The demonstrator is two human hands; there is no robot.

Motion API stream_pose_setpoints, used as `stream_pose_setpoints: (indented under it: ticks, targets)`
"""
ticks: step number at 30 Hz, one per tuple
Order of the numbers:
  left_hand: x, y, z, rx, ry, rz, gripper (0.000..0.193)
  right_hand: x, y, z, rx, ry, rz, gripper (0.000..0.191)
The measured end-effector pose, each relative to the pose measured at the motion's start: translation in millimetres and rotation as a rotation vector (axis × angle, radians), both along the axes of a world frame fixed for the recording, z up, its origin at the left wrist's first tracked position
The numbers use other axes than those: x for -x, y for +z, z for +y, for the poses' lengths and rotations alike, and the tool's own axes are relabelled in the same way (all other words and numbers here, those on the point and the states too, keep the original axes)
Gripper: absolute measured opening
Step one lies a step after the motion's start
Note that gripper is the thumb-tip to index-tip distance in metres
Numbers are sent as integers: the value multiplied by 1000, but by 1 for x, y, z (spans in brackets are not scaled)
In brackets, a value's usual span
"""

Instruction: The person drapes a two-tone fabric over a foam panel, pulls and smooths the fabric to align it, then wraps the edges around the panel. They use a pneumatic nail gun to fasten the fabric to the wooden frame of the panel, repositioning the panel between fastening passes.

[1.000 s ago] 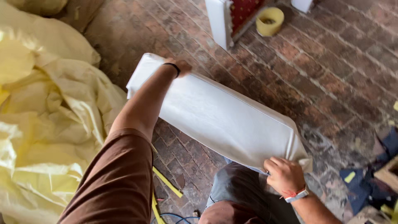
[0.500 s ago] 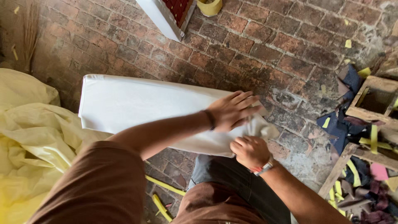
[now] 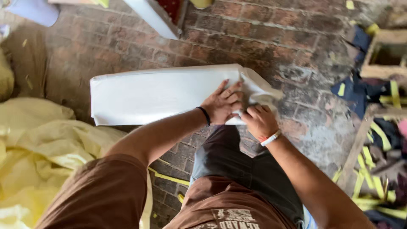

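Head view: one long white padded cushion (image 3: 165, 95) lies on the brick floor (image 3: 263, 46), its near right end resting against the person's knee. The left hand (image 3: 222, 104) lies flat on top of that end with fingers (image 3: 231, 91) spread open, pressing the cover down rather than gripping it. The right hand (image 3: 258, 121) is closed, pinching the loose white fabric flap (image 3: 260, 91) that bunches at the cushion's right end.

To do this well, it seems best to keep the flat palm holding the cover taut while the other hand draws the spare fabric snug and even (no wrinkles trapped under the fold), so that the corner lies neat against the padding.

Counted: one cushion, two hands, one dark band on the left wrist and one light band on the right. To the left lies one heap of pale yellow cloth (image 3: 38, 148). At the right edge lie many yellow strips (image 3: 379, 135) among dark scraps, too tangled to count, beside one wooden box (image 3: 386, 55). A white-edged panel (image 3: 159, 17) stands at the top.
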State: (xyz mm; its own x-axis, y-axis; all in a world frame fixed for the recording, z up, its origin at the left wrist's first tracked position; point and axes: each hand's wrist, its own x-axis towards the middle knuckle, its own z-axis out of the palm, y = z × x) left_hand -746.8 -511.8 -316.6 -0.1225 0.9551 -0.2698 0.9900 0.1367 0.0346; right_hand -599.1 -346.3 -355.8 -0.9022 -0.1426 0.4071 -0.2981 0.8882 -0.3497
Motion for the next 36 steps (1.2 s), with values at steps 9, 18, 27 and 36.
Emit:
stream_pose_setpoints:
  ticks: [9, 18, 27, 36]
  targets:
    - [-19, -17, -1, -202, -11, -30, 38, -221, -11, -54, 239, -1073, -313, 10]
    - [-64, -31, -58, -406, -136, 69, 41, -547, 47, -221, 155, -2154, -202, 20]
    - [-85, 0, -76, -395, -182, 212, 40, -873, 80, -293, -253, -2377, -486, 93]
    - [-92, 1, -74, -461, -225, 209, 38, -962, 23, -235, 313, -2473, -635, 85]
